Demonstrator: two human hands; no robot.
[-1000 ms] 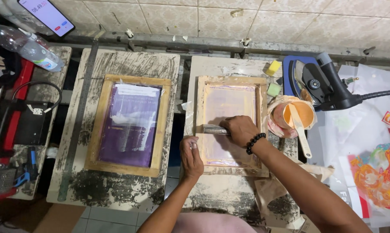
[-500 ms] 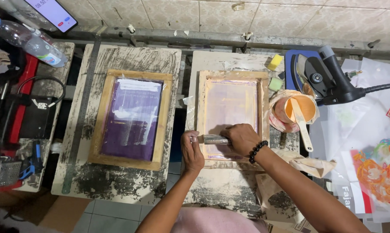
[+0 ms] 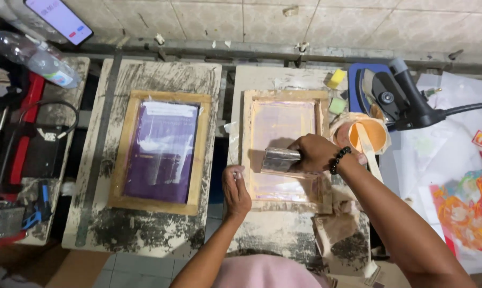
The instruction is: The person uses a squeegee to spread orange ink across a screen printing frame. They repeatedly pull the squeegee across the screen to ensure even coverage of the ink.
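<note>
Hands (image 3: 235, 189) on frame (image 3: 247, 133), squeegee (image 3: 281, 160)

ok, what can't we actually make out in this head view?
- Squeegee blade edge: hidden under the right hand.
- Left hand fingertips on the wooden frame: grip unclear.
- Cup contents: partly hidden by the stick.
- Phone: cut off by the top edge.

Two wooden frames (image 3: 158, 152) (image 3: 283, 146) lie side by side on tables, a cup (image 3: 364, 134) right of them.
</note>
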